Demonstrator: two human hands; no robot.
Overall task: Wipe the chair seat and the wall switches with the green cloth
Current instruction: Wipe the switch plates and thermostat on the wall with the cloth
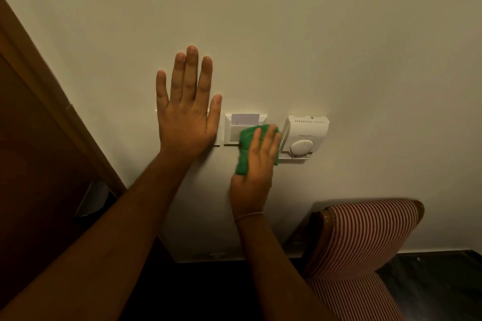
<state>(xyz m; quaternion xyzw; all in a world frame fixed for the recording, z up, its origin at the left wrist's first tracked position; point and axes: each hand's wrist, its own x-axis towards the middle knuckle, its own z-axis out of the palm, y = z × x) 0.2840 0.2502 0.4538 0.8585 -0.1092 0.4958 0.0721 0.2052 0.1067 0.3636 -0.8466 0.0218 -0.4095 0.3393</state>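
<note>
Wiping along the wall fittings, I read the green cloth (246, 150) as light, soft and limp; it folds under the palm and will bunch, so I judge it best held flat beneath the fingers and pinched at its lower edge. My right hand (254, 172) presses it against the wall between the key-card switch plate (236, 129) and the thermostat (305, 135), overlapping the plate's right side. The right hand's fingers (262, 144) lie close together, slightly curled over the cloth, thumb hidden. My left hand (186, 112) rests flat on the wall, fingers straight and a little spread, holding nothing, covering another switch plate (216, 142). The striped chair (365, 237) stands lower right. The card in the slot could be knocked loose.
</note>
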